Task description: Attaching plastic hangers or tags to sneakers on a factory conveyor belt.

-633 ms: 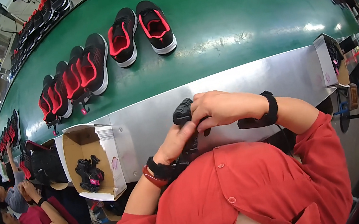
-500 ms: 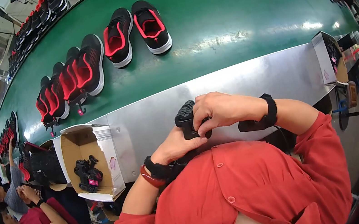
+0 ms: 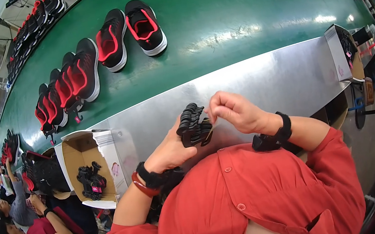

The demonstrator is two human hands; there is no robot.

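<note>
My left hand (image 3: 171,149) is closed around a stack of black plastic shoe hangers (image 3: 193,124), held over the metal ledge in front of my chest. Their hooked ends fan out side by side at the top. Just right of the stack, my right hand (image 3: 237,112) has its thumb and forefinger pinched together. A thin, pale strand seems to run from those fingertips to the stack's lower edge, too small to name. Left of my hands stands an open cardboard box (image 3: 117,167) with more black hangers (image 3: 92,180) in it, one bearing a pink sticker.
Beyond the metal ledge (image 3: 258,76) runs a green belt (image 3: 212,22) with black-and-red sneakers (image 3: 145,29) in pairs, some with hangers attached. Another box of hangers (image 3: 338,55) stands at the right. Co-workers (image 3: 45,232) sit along the left.
My right hand has drawn away from the stack to the right, uncovering the hangers. My left hand has shifted slightly left. The shoes on the belt have slid left.
</note>
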